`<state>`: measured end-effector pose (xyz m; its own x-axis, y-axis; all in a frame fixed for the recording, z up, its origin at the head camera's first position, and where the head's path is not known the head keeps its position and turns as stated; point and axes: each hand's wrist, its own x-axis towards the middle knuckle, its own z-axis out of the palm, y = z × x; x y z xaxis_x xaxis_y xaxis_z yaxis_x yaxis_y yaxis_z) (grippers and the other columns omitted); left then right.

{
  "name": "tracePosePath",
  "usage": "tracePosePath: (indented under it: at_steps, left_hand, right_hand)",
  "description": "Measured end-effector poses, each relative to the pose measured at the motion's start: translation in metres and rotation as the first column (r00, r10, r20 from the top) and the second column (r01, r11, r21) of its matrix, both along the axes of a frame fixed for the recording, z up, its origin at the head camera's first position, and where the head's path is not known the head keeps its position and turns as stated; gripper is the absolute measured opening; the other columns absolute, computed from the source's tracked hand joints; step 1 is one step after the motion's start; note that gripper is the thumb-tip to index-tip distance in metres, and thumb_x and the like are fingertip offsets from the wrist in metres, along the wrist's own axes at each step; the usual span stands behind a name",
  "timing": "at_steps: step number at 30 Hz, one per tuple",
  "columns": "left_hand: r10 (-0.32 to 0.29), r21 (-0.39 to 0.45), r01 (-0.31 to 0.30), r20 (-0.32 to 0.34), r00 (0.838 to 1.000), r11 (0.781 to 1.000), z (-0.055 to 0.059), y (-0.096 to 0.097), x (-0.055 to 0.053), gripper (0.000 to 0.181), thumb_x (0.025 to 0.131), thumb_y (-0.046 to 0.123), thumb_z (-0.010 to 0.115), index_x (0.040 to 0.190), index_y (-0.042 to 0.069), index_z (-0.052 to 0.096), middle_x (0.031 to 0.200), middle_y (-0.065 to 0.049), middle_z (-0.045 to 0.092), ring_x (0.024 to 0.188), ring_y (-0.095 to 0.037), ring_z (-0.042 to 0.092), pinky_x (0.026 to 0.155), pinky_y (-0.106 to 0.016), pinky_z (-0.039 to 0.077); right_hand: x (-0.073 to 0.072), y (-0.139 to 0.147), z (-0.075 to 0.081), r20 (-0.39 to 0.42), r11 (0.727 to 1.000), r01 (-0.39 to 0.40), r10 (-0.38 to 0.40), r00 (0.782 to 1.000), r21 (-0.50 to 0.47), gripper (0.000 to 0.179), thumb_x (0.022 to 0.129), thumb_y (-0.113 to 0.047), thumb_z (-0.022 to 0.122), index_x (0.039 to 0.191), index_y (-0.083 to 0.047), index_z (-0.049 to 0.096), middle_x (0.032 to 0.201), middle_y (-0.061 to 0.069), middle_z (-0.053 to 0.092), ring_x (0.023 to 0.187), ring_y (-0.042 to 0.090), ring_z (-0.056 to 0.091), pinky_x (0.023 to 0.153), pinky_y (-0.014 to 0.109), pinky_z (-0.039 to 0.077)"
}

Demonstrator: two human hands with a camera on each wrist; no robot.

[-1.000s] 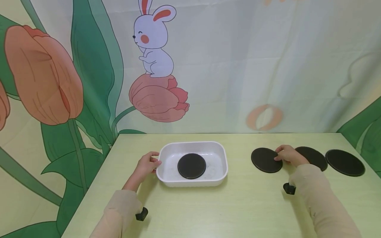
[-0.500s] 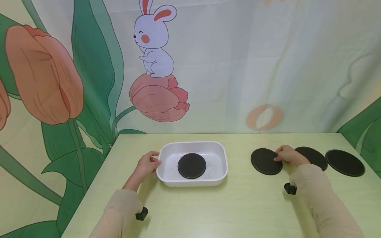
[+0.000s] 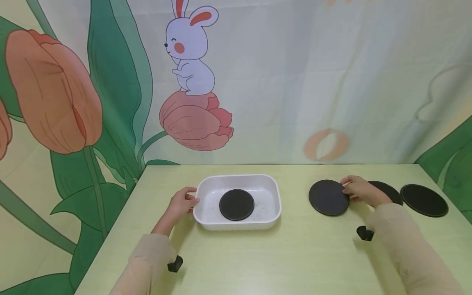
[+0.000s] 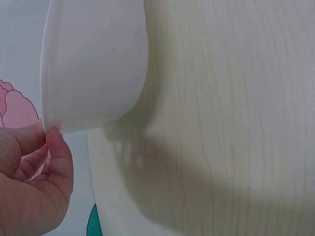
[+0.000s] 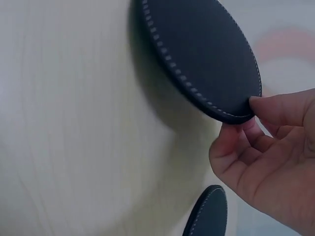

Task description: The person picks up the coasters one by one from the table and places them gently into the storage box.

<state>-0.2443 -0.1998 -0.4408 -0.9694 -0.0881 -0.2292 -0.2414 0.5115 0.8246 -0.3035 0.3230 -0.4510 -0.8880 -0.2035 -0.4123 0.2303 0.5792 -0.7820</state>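
Observation:
In the head view a white rectangular dish (image 3: pixel 204 226) stands on the table, with a round black coaster (image 3: pixel 237 205) lying inside it. My left hand (image 3: pixel 181 201) pinches the dish's left rim between thumb and fingers, as the left wrist view of the dish wall (image 4: pixel 96 64) also shows. To the right, my right hand (image 3: pixel 363 190) pinches the right edge of another black coaster (image 3: pixel 328 198). In the right wrist view this stitched coaster (image 5: pixel 206 59) is tilted and lifted off the table, its shadow beneath. Thumb lies on top, fingers below.
Two more black coasters lie at the right: one (image 3: pixel 389 191) partly hidden behind my right hand and another (image 3: pixel 424 200) beyond it. The pale wooden table (image 3: pixel 280 262) ends at a printed curtain (image 3: pixel 273 102) behind.
The right-hand coaster has risen from the table with its edge in my right fingers. My left hand and the dish keep their places.

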Motion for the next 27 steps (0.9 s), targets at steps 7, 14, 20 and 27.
tracePosePath:
  at_steps: [7,14,20,27]
  left_hand:
    - [0.002,-0.013,-0.002,-0.003,1.0,1.0,-0.002,-0.002,0.001,0.038,0.085,0.007,0.056,0.122,0.003,0.045,0.095,-0.014,0.052,0.077,-0.019,0.052,0.062,-0.027,0.051]
    - [0.0,0.004,0.0,-0.001,1.0,1.0,-0.003,-0.002,0.0,0.038,0.085,0.007,0.056,0.122,0.004,0.045,0.095,-0.014,0.052,0.077,-0.02,0.053,0.066,-0.032,0.052]
    - [-0.004,0.001,0.004,-0.005,1.0,1.0,-0.004,-0.002,-0.001,0.038,0.085,0.006,0.056,0.122,0.003,0.045,0.095,-0.014,0.052,0.076,-0.019,0.052,0.065,-0.032,0.052]
    - [-0.002,0.007,0.002,-0.003,1.0,1.0,-0.002,-0.001,-0.001,0.039,0.085,0.007,0.056,0.122,0.004,0.045,0.095,-0.013,0.051,0.078,-0.022,0.054,0.064,-0.029,0.052]
  right_hand:
    - [0.0,0.002,0.01,0.001,0.994,-0.012,0.012,1.0,-0.11,0.034,0.087,0.0,0.039,0.119,0.005,0.032,0.085,0.002,0.047,0.071,0.013,0.05,0.066,0.033,0.045]
    - [0.003,-0.004,0.021,-0.013,0.984,-0.018,0.016,1.0,-0.177,0.035,0.087,-0.001,0.042,0.119,0.006,0.032,0.083,0.001,0.048,0.069,0.01,0.051,0.065,0.032,0.046]
    - [0.004,-0.015,0.031,-0.027,0.969,-0.026,0.02,0.999,-0.247,0.032,0.088,-0.002,0.043,0.117,0.004,0.034,0.086,0.0,0.048,0.066,0.009,0.051,0.063,0.029,0.047]
    - [0.005,-0.032,0.04,-0.015,0.948,-0.025,0.021,1.0,-0.317,0.026,0.088,-0.002,0.045,0.113,0.0,0.036,0.084,0.0,0.05,0.065,0.009,0.053,0.061,0.028,0.048]
